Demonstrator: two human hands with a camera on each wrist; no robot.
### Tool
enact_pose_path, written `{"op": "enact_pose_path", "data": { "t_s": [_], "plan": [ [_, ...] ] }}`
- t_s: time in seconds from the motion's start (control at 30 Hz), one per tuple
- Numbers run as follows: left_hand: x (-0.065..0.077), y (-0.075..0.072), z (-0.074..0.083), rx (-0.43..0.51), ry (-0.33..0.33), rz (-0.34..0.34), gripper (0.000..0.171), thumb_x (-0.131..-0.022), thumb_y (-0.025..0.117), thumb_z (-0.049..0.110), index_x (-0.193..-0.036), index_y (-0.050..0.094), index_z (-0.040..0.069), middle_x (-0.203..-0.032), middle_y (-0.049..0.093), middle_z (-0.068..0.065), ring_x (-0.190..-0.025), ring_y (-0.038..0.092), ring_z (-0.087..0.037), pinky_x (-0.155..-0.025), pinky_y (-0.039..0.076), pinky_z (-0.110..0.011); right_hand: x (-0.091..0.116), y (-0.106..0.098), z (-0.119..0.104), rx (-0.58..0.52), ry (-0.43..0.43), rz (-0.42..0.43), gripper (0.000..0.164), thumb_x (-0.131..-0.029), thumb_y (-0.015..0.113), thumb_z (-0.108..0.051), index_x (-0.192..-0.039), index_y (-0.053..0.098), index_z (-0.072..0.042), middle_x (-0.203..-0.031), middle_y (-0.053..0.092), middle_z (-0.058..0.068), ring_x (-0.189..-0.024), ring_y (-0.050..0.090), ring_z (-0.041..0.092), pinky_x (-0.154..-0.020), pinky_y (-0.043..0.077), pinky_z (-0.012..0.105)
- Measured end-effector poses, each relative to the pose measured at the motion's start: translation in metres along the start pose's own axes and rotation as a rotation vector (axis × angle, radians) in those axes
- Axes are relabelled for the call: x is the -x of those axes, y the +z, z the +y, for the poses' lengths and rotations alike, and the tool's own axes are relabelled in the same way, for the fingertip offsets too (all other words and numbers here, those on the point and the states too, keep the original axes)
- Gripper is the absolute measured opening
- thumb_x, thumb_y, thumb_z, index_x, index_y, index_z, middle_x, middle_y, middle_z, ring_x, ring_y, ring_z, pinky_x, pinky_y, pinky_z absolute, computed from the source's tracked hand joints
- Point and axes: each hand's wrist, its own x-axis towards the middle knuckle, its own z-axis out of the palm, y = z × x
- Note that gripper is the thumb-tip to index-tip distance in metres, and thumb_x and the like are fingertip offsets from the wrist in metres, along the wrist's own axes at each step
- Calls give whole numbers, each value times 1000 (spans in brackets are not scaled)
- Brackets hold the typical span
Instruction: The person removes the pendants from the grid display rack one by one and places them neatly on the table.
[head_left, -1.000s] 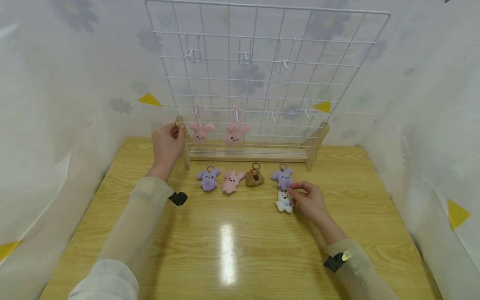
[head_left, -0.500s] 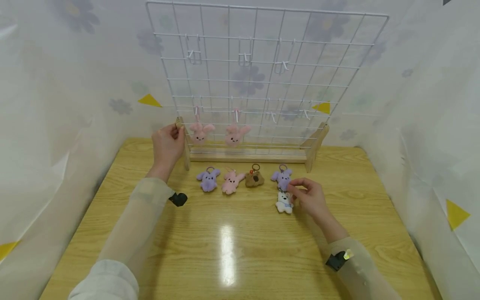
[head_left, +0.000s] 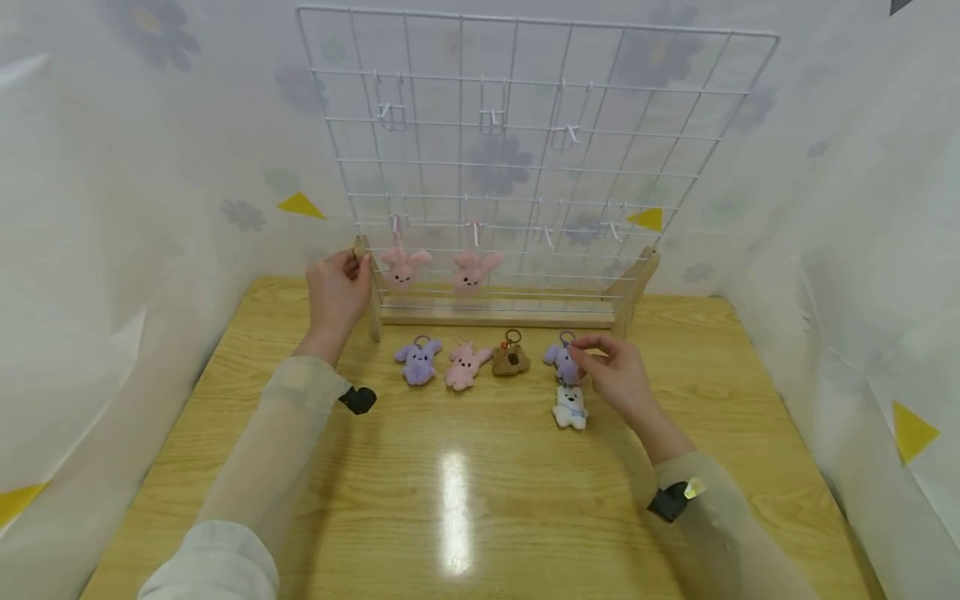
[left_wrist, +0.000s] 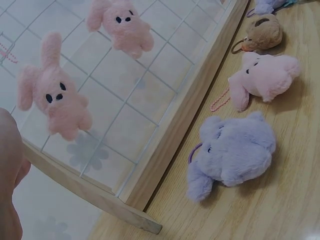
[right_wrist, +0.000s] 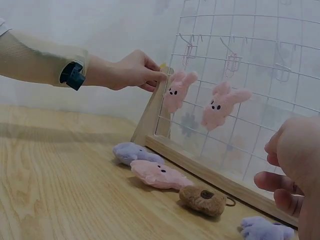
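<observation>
My left hand (head_left: 335, 296) grips the top of the left wooden post (head_left: 374, 321) of a white wire grid rack (head_left: 517, 158). Over the right side of a purple plush keychain (head_left: 562, 363) is my right hand (head_left: 621, 379), thumb and forefinger loosely bent near its ear. In the right wrist view its fingers (right_wrist: 272, 181) hover above that purple plush (right_wrist: 265, 229) with nothing between them. A white plush keychain (head_left: 570, 410) with a blue scarf lies just in front of it. Two pink bunny keychains (head_left: 402, 268) hang side by side on the rack's lower hooks.
Left of the right hand, a brown plush (head_left: 511, 360), a pink bunny (head_left: 465, 368) and another purple plush (head_left: 418, 364) lie in a row on the wooden table (head_left: 525, 500). Bare white hooks (head_left: 573, 133) jut from the grid. Pale sheets (head_left: 847, 250) surround the table.
My right hand has moved from beside the white plush and the purple plush's lower body up toward the purple plush's ear and ring. The left hand keeps its grip on the post.
</observation>
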Motion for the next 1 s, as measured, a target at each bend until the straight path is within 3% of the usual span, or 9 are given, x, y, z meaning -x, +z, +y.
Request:
{"op": "enact_pose_path", "data": {
  "t_s": [0.27, 0.43, 0.63, 0.77, 1.0],
  "plan": [
    [-1, 0, 0, 1, 12, 9, 28, -104, 67, 15, -109, 77, -10, -102, 77, -26, -90, 78, -33, -78, 66, -43, -21, 12, -23, 36, -131, -50, 24, -104, 71, -14, -116, 70, 7, -116, 69, 19, -70, 71, 27, -44, 46, 23],
    [1, -1, 1, -1, 17, 5, 27, -104, 67, 14, -109, 76, -12, -102, 76, -27, -89, 78, -35, -78, 67, -43, -32, 23, -34, 15, -158, -68, 23, -104, 71, -14, -116, 71, 5, -114, 69, 16, -67, 71, 20, -41, 41, 20],
    [1, -3, 3, -6, 32, 17, 26, -103, 68, 12, -108, 76, -13, -101, 76, -28, -88, 78, -36, -76, 66, -44, -42, 39, -51, 9, -153, -85, 24, -103, 73, -21, -117, 73, -1, -120, 70, 14, -69, 72, 25, -39, 38, 20],
    [1, -2, 2, -11, 32, 15, 26, -104, 67, 12, -108, 76, -12, -100, 76, -27, -87, 78, -35, -76, 67, -43, -49, 50, -60, 3, -161, -74, 24, -103, 73, -19, -118, 73, 0, -120, 72, 13, -67, 71, 17, -39, 38, 19],
    [1, -2, 1, -4, 37, 19, 25, -103, 68, 11, -107, 76, -12, -99, 76, -27, -86, 78, -35, -75, 67, -43, -62, 67, -71, -2, -183, -71, 22, -103, 73, -17, -117, 74, 0, -118, 72, 12, -70, 73, 18, -48, 50, 21]
  ]
}}
